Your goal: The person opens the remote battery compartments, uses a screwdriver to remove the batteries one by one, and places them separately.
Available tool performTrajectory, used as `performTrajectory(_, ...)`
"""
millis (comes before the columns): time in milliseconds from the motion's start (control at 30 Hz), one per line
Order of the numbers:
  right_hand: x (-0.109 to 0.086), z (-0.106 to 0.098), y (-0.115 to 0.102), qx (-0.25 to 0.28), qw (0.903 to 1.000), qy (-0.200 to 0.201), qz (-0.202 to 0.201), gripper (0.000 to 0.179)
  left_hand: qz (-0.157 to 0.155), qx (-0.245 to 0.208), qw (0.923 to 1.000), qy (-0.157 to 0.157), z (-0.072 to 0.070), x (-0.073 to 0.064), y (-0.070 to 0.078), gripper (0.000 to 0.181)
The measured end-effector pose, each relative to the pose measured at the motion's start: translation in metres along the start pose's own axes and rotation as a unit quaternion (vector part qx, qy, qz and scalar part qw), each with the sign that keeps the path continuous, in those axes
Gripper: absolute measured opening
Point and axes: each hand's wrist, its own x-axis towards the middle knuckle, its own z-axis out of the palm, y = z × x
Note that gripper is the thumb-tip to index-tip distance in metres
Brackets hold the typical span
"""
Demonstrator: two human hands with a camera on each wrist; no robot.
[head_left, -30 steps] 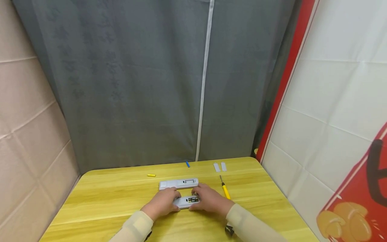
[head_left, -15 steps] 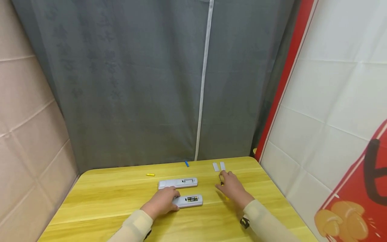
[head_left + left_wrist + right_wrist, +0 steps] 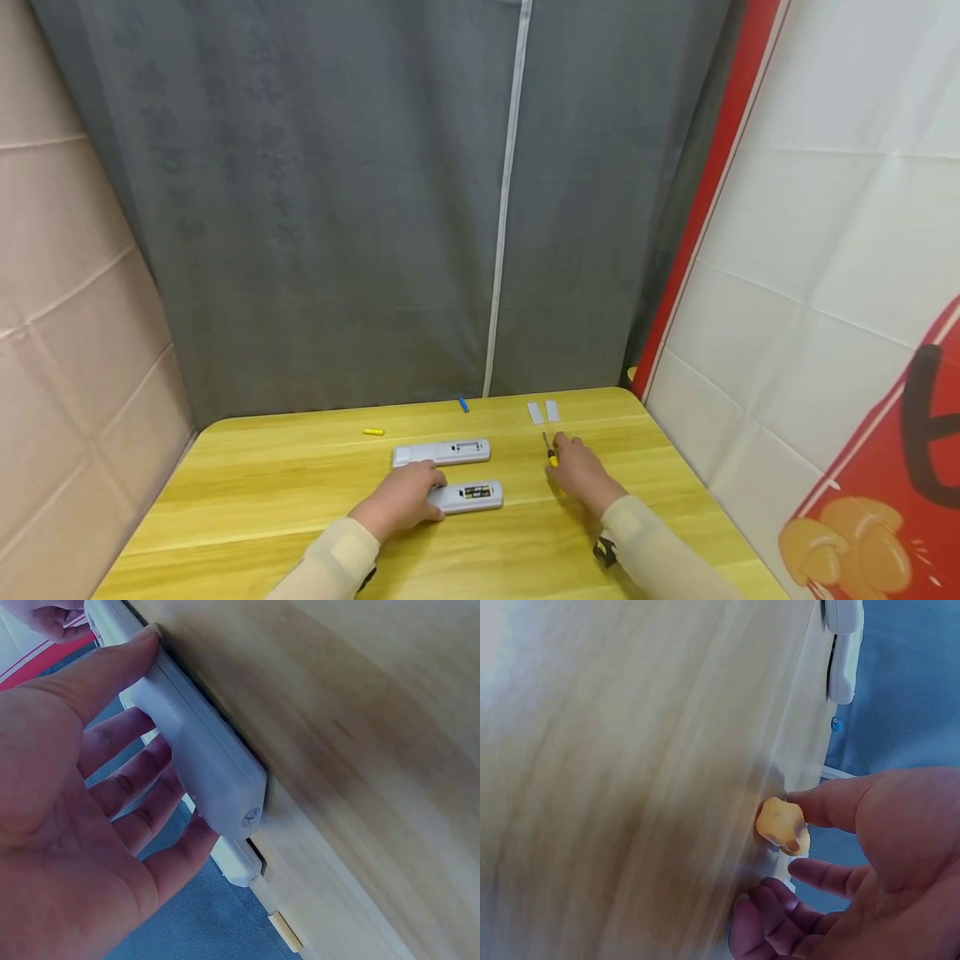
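My left hand holds the near end of a grey-white remote control, with the thumb on one side and fingers on the other. Two black batteries sit in this remote's uncovered compartment. In the left wrist view the remote lies between thumb and fingers. My right hand is around a yellow screwdriver lying on the table. In the right wrist view the thumb is at the yellow handle, while a narrow gap shows between the handle and the index fingertip.
Behind the held remote lies a second remote, its battery compartment bare. Farther back are a yellow battery, a blue battery and two pale battery covers. A grey curtain hangs behind the wooden table.
My right hand has left the near remote and moved right to the screwdriver, then settled slightly lower over its handle. The left hand has stayed on the remote.
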Motion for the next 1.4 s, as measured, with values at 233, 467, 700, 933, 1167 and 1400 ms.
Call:
performTrajectory(233,0.0046,0.0032,0.0022,0.007,1.0,-0.003,0.005,0.031,0.001,-0.003,1.0,0.0,0.0002,0.0003,-0.0014,0.043)
performTrajectory(467,0.0075,0.0064,0.0022,-0.003,0.9999,0.001,0.01,0.029,0.002,-0.005,1.0,0.003,0.0003,0.0002,-0.0016,0.042)
performTrajectory(700,0.0092,0.0068,0.0017,-0.02,0.9996,-0.007,0.018,0.034,-0.004,-0.009,1.0,-0.002,-0.0018,0.0007,0.0,0.043)
performTrajectory(933,0.0102,0.0071,0.0023,-0.02,0.9995,-0.011,0.021,0.037,-0.009,-0.005,0.9999,-0.003,-0.0016,0.0009,0.0004,0.044)
performTrajectory(1167,0.0101,0.0084,0.0034,-0.024,0.9995,-0.005,0.02,0.037,-0.009,-0.005,0.9999,-0.006,-0.001,0.001,-0.0004,0.043)
performTrajectory(1400,0.0097,0.0064,0.0006,-0.015,0.9992,-0.009,0.036,0.053,-0.011,-0.013,0.9999,-0.003,0.0,0.0016,-0.0005,0.042)
